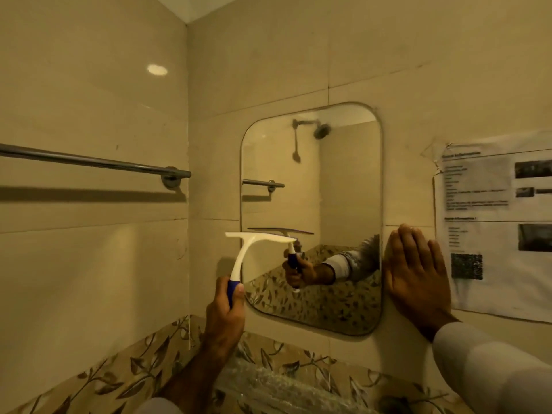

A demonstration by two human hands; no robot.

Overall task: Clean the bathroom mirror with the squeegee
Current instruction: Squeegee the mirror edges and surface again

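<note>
I see the rounded-corner frameless glass mirror (pixel 313 189) on glossy cream wall tiles (pixel 89 100), centre-right of the frame. My left hand (pixel 225 318) wraps its grip round the blue handle of the white plastic squeegee (pixel 254 243), whose flat blade crosses the mirror's lower-left edge above the fist. My right hand (pixel 418 276) lies flat, fingers spread straight, against the tile touching the mirror's right edge.
</note>
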